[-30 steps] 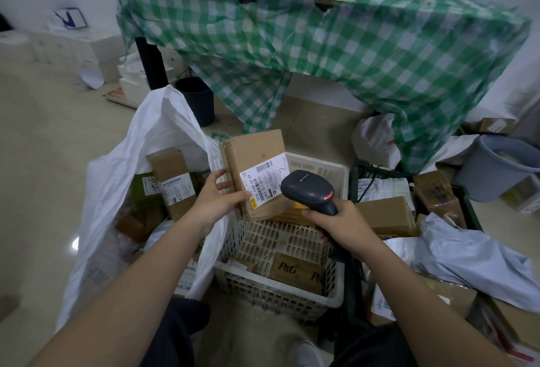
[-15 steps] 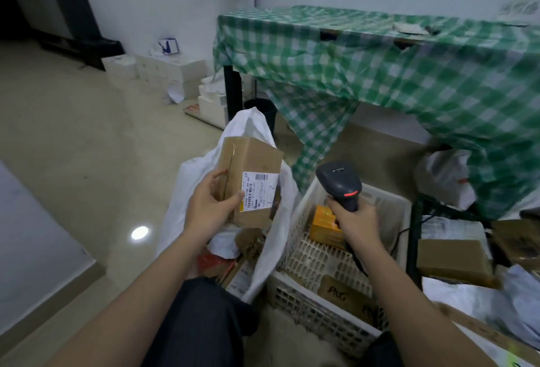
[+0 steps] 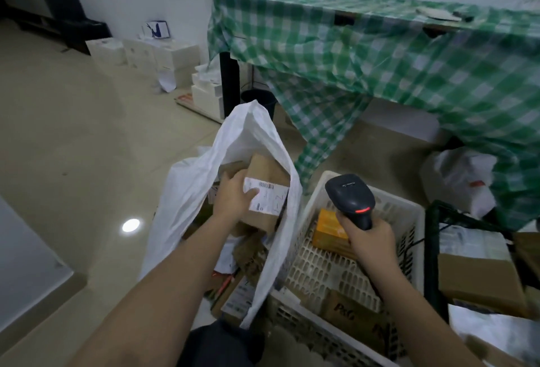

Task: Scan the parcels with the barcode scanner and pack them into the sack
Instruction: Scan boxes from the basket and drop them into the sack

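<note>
My left hand [image 3: 233, 196] grips a brown cardboard parcel [image 3: 267, 179] with a white barcode label, held inside the mouth of the white sack [image 3: 193, 179]. Several other brown parcels lie lower in the sack. My right hand [image 3: 369, 235] holds the black barcode scanner [image 3: 350, 196] by its handle above the white plastic crate [image 3: 321, 267]; a red light glows on the scanner. In the crate lie an orange box [image 3: 328, 228] and a brown P&G carton [image 3: 350, 312].
A table under a green checked cloth [image 3: 394, 68] stands behind. A dark green crate [image 3: 432, 250] at the right holds more cardboard parcels [image 3: 479, 276] and grey mailers. White boxes [image 3: 163, 57] are stacked by the far wall. Bare tiled floor lies to the left.
My left hand has carried the labelled parcel from in front of the scanner leftward and down into the sack's mouth. The scanner hand stays over the white crate. The camera has turned left.
</note>
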`<state>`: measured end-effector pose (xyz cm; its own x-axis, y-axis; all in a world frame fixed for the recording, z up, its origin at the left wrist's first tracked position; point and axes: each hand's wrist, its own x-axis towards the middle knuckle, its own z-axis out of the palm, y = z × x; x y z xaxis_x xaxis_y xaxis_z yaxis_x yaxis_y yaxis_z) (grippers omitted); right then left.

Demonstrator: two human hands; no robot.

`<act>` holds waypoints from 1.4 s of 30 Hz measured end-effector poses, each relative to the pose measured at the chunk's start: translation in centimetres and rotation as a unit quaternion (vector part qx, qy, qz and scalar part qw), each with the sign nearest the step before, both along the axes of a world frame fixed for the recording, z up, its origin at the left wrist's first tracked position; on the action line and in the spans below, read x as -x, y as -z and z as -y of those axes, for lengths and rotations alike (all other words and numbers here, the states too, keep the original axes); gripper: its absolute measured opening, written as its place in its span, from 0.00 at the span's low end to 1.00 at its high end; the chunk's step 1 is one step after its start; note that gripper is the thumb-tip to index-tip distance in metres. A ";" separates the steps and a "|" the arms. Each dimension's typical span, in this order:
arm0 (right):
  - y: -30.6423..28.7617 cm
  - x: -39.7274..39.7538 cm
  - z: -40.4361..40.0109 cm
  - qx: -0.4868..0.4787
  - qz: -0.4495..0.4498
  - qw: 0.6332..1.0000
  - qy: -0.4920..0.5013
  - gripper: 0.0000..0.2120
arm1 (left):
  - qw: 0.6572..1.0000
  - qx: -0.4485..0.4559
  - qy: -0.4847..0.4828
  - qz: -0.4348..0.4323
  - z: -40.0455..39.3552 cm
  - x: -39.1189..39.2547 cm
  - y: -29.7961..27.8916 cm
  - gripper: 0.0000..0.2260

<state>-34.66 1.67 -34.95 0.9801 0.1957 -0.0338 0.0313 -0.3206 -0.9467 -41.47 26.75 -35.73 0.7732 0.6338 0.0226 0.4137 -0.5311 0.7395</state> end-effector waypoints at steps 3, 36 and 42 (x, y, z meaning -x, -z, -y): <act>0.0 -1.0 0.6 -0.002 0.006 1.000 0.010 0.15 | 0.999 0.018 0.009 0.028 -0.3 -0.7 1.1 0.24; 5.0 -4.0 16.2 0.002 -0.138 0.990 0.035 0.11 | 0.928 0.053 0.278 -0.241 23.0 -7.0 16.0 0.29; 7.2 -6.5 15.5 0.026 -0.162 0.986 0.020 0.10 | 0.839 -0.069 0.403 -0.360 22.3 -9.8 22.3 0.45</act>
<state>-28.16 -13.87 -42.19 0.9227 0.1478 -0.3562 -0.2842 -0.3636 -0.8871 -31.69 4.46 -58.04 0.7938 -0.0711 -0.6040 0.1925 -0.9127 0.3603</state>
